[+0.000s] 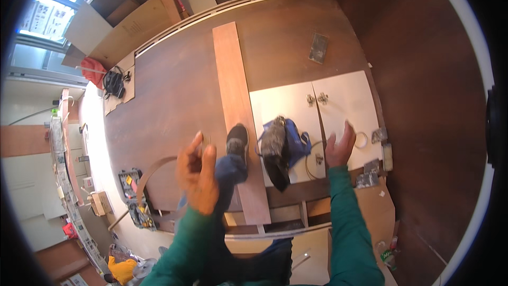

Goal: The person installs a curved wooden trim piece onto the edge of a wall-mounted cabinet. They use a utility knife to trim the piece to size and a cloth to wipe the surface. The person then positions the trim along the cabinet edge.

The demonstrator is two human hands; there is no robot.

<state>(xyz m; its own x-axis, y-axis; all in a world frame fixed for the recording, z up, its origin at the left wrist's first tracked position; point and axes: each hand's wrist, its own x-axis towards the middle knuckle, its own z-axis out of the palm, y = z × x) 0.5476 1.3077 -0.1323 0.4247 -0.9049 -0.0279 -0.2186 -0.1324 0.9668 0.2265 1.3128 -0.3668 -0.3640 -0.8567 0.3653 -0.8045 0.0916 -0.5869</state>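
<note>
My left hand [198, 177] is raised in front of my leg, thumb and fingertips pinched on what looks like a thin brown strip [151, 173] that curves away to the left and down. To the right, my right hand [340, 147] hovers over two white door panels [343, 103], index finger and thumb apart, with nothing visible between them. Metal hinges [323, 98] are fixed to the panels. Beside that hand, a thin light loop [362, 140] lies on the panel. A blue and dark cloth bundle [286, 148] rests on the left panel.
My shoe [237, 137] stands on a long wooden plank [230, 69] across the brown board surface [169, 90]. A dark rectangular piece [318, 47] lies at the far right. An opened toolbox [132, 185] is at left; small plastic packets [368, 180] lie right. A brown wall [423, 116] rises there.
</note>
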